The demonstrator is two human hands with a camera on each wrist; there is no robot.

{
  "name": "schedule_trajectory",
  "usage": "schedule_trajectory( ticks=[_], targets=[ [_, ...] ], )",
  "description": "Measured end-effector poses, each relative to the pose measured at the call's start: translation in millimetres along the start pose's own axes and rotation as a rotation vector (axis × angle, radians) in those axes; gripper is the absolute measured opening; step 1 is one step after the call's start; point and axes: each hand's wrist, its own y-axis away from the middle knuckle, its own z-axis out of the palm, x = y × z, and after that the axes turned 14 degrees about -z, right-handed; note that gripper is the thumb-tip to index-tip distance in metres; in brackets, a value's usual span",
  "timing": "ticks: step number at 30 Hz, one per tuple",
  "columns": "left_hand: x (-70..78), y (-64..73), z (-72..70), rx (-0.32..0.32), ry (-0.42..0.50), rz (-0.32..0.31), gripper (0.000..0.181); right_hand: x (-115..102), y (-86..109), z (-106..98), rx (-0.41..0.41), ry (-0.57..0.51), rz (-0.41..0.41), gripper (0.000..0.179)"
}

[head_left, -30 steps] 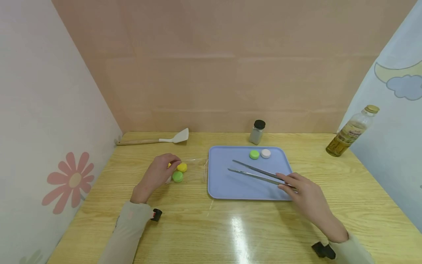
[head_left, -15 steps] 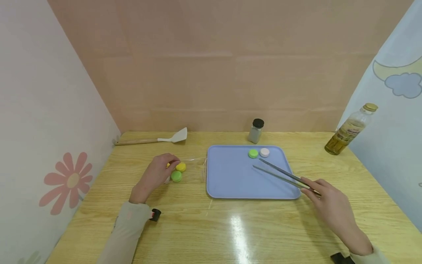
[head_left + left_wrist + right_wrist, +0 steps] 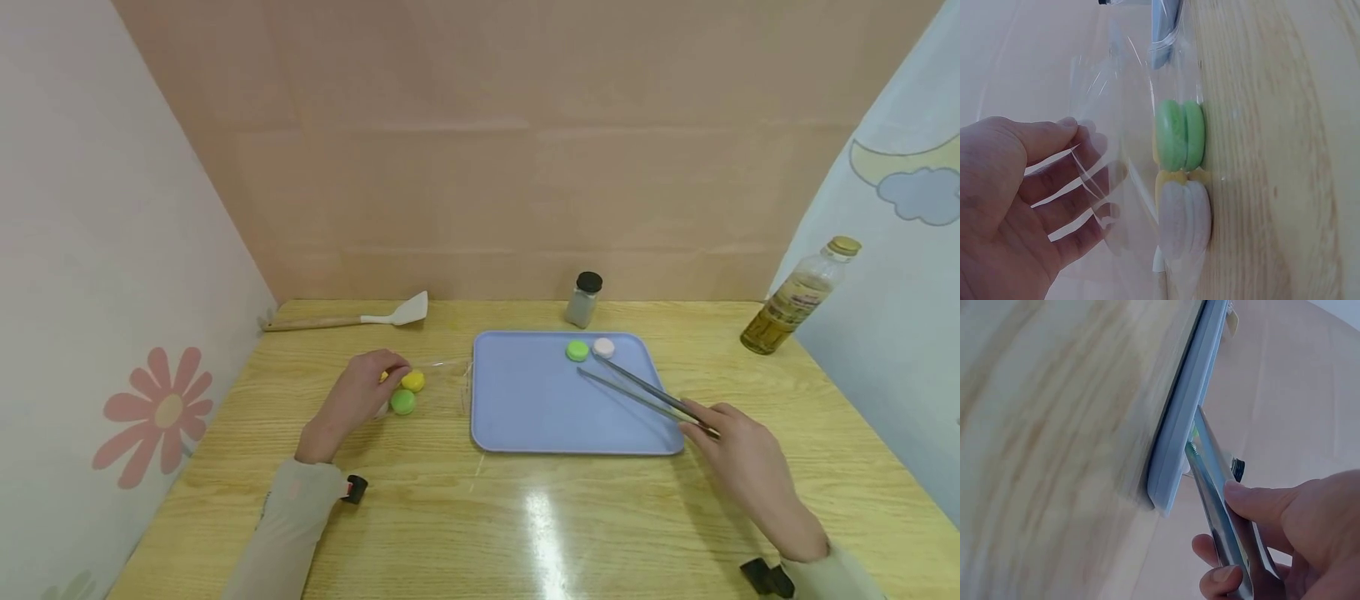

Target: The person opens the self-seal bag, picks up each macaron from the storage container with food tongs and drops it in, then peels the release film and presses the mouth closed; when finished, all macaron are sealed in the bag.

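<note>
My left hand pinches the edge of a clear plastic bag between thumb and fingers. Inside the bag lie several macarons, among them a green one, a pale one and a yellow one; the hand partly hides them in the head view. With my right hand I hold metal tongs, their arms spread apart, over the right of a blue tray. One tip is at a pale macaron on the tray, beside a green macaron. Whether it touches is unclear.
Behind the tray stands a small jar with a black lid. An oil bottle stands at the far right. A spatula with a wooden handle lies at the back left. Walls border the wooden table behind and on both sides.
My right hand has shifted to the right, and the tongs' tips have gone from the tray's middle to near the pale macaron. The left hand stays on the bag.
</note>
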Motion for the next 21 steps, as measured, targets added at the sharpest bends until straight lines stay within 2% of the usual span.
schedule_trajectory(
  ticks=[11,21],
  targets=[
    [1.9,0.3,-1.6,-0.008,-0.003,-0.029,0.016,-7,-20.6,9,-0.012,-0.027,0.013,0.035],
    [3.8,0.5,-3.7,-0.018,0.000,-0.038,0.017,-5,-24.7,14,0.051,0.005,-0.039,0.032]
  ],
)
